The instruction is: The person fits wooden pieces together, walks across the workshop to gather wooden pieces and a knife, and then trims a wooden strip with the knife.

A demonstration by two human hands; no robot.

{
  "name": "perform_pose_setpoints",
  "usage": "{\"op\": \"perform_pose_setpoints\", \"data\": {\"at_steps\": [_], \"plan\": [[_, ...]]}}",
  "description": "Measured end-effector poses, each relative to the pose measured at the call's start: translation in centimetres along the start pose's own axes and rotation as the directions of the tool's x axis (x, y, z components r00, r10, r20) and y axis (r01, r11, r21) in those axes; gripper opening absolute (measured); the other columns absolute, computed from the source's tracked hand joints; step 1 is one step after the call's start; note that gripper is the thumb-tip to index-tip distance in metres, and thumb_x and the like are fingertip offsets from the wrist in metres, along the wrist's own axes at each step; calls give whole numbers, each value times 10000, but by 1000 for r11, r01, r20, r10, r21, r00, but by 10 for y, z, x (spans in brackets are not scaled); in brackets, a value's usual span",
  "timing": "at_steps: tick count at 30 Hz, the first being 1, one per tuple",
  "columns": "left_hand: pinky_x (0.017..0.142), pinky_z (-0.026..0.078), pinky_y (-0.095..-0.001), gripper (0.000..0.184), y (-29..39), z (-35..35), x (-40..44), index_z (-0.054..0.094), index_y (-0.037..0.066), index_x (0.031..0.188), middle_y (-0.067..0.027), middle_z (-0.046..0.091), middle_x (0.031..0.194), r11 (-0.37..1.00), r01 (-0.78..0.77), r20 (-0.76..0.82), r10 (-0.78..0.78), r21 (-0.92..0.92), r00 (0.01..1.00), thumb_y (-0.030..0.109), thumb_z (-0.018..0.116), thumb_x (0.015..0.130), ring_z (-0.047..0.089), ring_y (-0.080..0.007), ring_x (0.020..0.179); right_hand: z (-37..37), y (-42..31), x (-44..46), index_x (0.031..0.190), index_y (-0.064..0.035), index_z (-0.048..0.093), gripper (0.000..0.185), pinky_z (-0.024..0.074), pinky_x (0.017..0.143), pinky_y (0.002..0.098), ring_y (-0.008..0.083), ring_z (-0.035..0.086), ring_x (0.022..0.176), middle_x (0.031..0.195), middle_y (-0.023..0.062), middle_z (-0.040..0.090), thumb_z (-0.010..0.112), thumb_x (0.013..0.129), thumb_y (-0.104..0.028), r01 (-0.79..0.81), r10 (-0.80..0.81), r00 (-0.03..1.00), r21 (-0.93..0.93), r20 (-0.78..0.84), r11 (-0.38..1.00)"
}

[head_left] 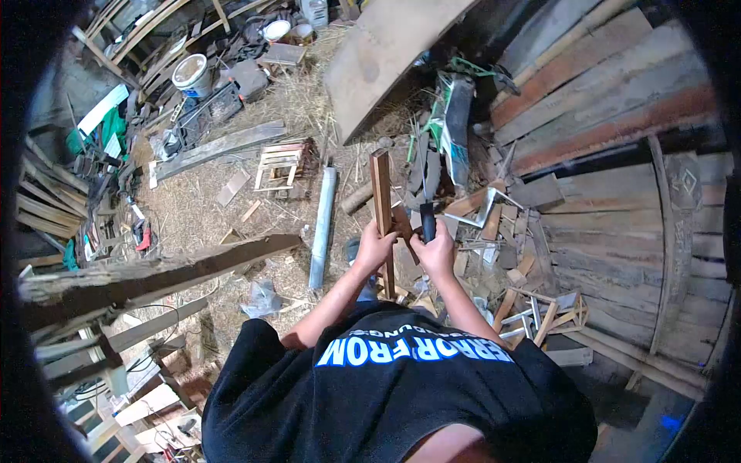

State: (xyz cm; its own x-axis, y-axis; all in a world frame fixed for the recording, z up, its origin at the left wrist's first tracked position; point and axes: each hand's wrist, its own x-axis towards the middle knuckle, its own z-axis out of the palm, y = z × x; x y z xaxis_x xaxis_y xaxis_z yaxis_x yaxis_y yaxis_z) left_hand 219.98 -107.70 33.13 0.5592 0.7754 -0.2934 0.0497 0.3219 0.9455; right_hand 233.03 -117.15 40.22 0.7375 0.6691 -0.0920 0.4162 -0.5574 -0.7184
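In front of my chest, my left hand point(376, 248) is wrapped around a long reddish-brown wooden strip point(381, 189) that stands roughly upright in view. The strip runs past the hand at both ends. Close by on the right, my right hand point(434, 248) is closed on a short, dark, handle-like object point(428, 220); its kind cannot be made out. Between the hands, a thinner brown piece of wood point(403, 225) slants down, and the fingers of my right hand reach its edge. Which fingers bear on it is partly hidden.
A pale pipe-like bar point(323, 228) and a small slatted wooden frame point(279, 165) lie on the straw-covered floor. A thick beam point(170, 270) juts in from the left. A large board point(386, 58) leans ahead; wood scraps point(513, 231) are heaped by the plank wall point(610, 201).
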Motion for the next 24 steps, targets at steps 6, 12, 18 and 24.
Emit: {"op": "perform_pose_setpoints", "data": {"at_steps": [6, 12, 18, 24], "plan": [[863, 562, -328, 346, 43, -59, 41, 629, -14, 1222, -69, 732, 1062, 994, -110, -114, 111, 15, 987, -58, 680, 882, 693, -159, 987, 52, -52, 49, 966, -28, 605, 352, 534, 720, 538, 480, 689, 829, 817, 241, 692, 820, 752, -207, 88, -88, 995, -8, 36, 996], [805, 558, -324, 191, 77, -102, 62, 644, 11, 1112, -56, 713, 956, 988, -154, -256, 156, 29, 954, 45, 726, 943, 684, -138, 915, 87, -103, 83, 970, -44, 627, 252, 559, 738, 398, 272, 733, 777, 847, 110, 745, 796, 784, -67, 228, -248, 964, 180, 96, 957], [647, 513, -304, 188, 115, -127, 97, 618, 54, 990, -7, 677, 859, 968, -243, -353, 207, -60, 912, 187, 752, 1000, 622, -99, 750, 111, -151, 126, 966, -48, 608, 280, 537, 707, 494, 420, 693, 757, 767, 192, 659, 782, 868, -244, 338, -364, 927, 216, 94, 916], [679, 557, -308, 172, 125, -151, 138, 620, 31, 1046, -31, 686, 881, 964, -263, -534, 237, 28, 811, 153, 734, 1005, 668, -123, 777, 152, -182, 182, 977, -8, 583, 290, 504, 676, 538, 470, 654, 730, 763, 248, 633, 755, 860, -210, 401, -436, 884, 207, 167, 892]]}}
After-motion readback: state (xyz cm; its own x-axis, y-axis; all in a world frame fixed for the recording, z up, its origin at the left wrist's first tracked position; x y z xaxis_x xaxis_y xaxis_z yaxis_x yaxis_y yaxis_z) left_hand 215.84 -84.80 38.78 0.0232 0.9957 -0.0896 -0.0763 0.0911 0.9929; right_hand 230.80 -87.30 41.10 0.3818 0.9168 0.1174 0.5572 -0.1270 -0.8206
